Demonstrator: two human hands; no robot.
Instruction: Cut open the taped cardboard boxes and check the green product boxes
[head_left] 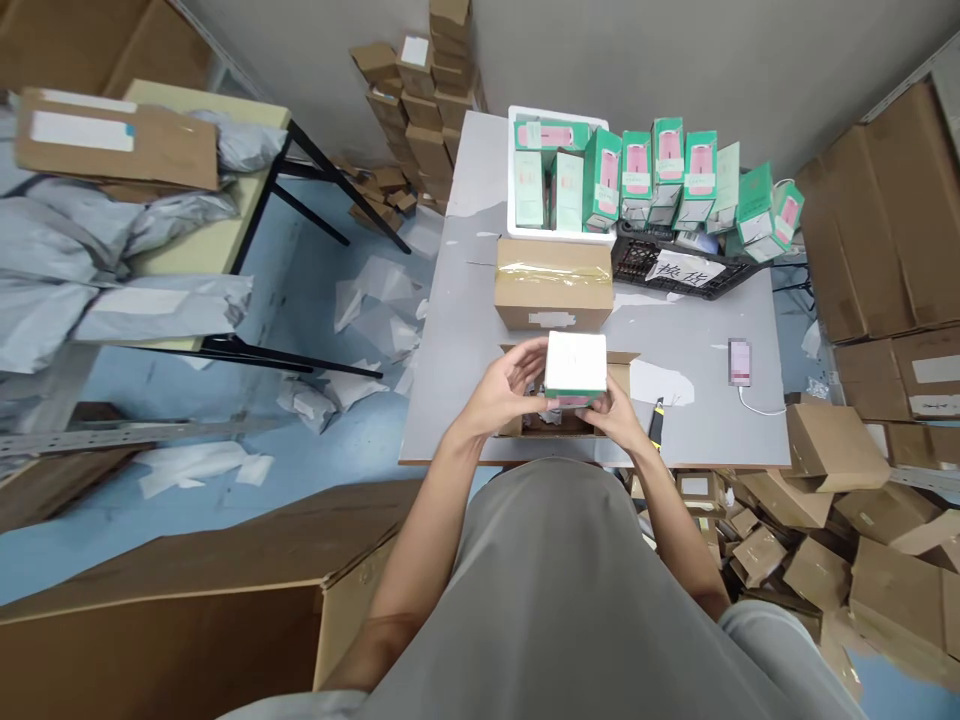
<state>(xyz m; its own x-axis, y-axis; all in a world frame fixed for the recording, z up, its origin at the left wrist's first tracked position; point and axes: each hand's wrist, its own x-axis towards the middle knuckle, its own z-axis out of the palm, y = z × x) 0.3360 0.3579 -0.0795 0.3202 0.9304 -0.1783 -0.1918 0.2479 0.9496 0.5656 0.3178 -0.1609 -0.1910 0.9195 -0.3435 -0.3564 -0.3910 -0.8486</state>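
Note:
Between my two hands is a small product box [575, 362], white on top with a green and pink side facing me. My left hand [511, 388] grips its left side, the thumb at the lower edge. On the lower right corner are the fingers of my right hand [616, 415]. Below the product box, an opened cardboard carton [621, 368] lies on the table with its flaps spread; my hands hide much of its inside. Just behind stands a brown carton [553, 290] closed with yellowish tape.
On the grey table [465, 350] are a white foam bin [513, 180] and black crate [634, 262] with green-and-pink boxes, a yellow-black utility knife [657, 424] and a phone [739, 362] on a cable. Cartons [817, 570] pile at right; a side table [259, 130] holds grey parcels.

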